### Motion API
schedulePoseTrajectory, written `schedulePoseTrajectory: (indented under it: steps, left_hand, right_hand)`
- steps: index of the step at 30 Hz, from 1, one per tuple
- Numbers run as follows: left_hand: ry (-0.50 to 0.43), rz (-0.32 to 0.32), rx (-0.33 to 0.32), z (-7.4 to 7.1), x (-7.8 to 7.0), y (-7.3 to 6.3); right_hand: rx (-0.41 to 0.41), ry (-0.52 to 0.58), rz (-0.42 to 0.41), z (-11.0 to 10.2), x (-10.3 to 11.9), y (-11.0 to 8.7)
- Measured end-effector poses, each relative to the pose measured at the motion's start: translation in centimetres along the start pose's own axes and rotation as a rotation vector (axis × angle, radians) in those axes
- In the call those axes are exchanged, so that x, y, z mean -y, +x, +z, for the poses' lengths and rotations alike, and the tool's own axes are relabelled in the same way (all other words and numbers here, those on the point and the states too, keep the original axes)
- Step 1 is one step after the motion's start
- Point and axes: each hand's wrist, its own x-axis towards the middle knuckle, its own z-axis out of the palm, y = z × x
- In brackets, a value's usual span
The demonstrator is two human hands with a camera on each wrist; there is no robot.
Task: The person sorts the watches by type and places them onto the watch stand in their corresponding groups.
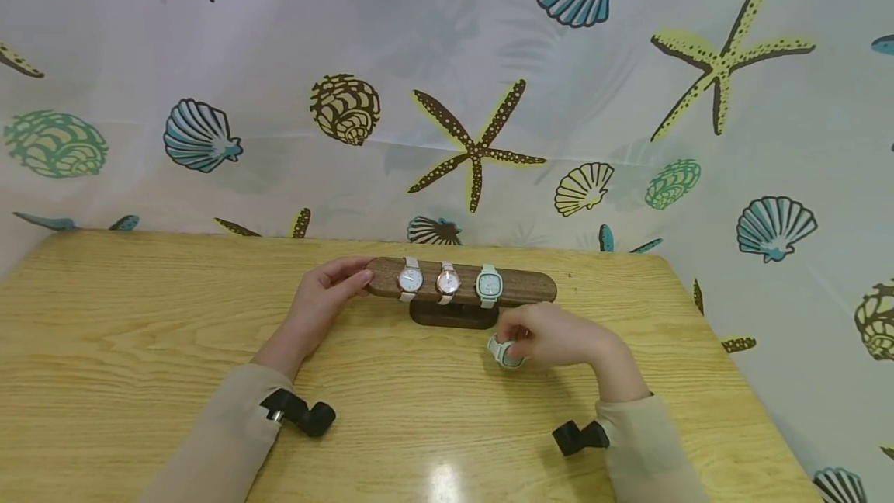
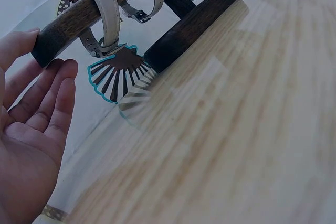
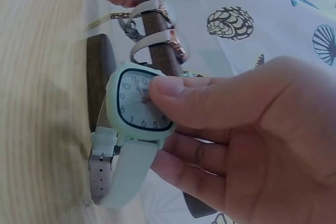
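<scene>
A dark wooden watch stand (image 1: pixel 531 287) stands on the table, its bar raised above a short base (image 1: pixel 454 317). My left hand (image 1: pixel 317 301) pinches the bar's left end between thumb and fingers. Three watches are strapped round the bar: a round white watch (image 1: pixel 410 279), a round rose-gold watch (image 1: pixel 448 282) and a squarish mint-green watch (image 1: pixel 489 286). In front of the base, my right hand (image 1: pixel 559 334) pinches a second mint-green watch (image 3: pixel 126 114), thumb over its dial. In the right wrist view its strap (image 3: pixel 130 174) is buckled into a loop.
The wooden table (image 1: pixel 174 317) reaches back to a pale curtain (image 1: pixel 279 37) printed with shells and starfish, which also hangs along the right side. Black wrist mounts (image 1: pixel 300 412) stick out from both sleeves.
</scene>
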Motion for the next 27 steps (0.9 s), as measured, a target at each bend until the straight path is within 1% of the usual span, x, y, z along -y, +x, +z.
schedulePoseTrajectory:
  steps: [6,9,12,17,20,23,25,27]
  left_hand:
    - [-0.009,0.007,0.005,0.0,-0.1,-0.1]
    - [-0.010,0.007,0.006,0.0,-0.1,-0.1]
    - [-0.007,0.012,0.006,0.0,-0.1,-0.2]
    - [-0.008,0.015,0.005,-0.1,-0.1,-0.1]
    - [-0.006,0.020,0.006,-0.1,0.0,0.0]
    - [-0.010,0.028,0.008,-0.2,0.2,0.1]
    - [-0.015,0.030,0.010,-0.2,0.2,0.1]
    - [-0.016,0.030,0.010,-0.2,0.2,0.1]
  right_hand:
    - [-0.052,0.073,0.029,-0.9,0.1,-0.9]
    - [-0.105,0.101,0.040,-1.4,0.2,-1.4]
    - [-0.175,0.146,0.050,-2.0,0.2,-2.0]
    - [-0.298,0.276,0.052,-3.0,0.4,-2.9]
    - [-0.393,0.354,0.066,-3.4,0.4,-3.2]
    - [-0.515,0.405,0.127,-3.7,0.3,-3.2]
    - [-0.597,0.412,0.183,-3.8,0.1,-3.2]
    - [-0.657,0.401,0.235,-3.9,-0.1,-3.1]
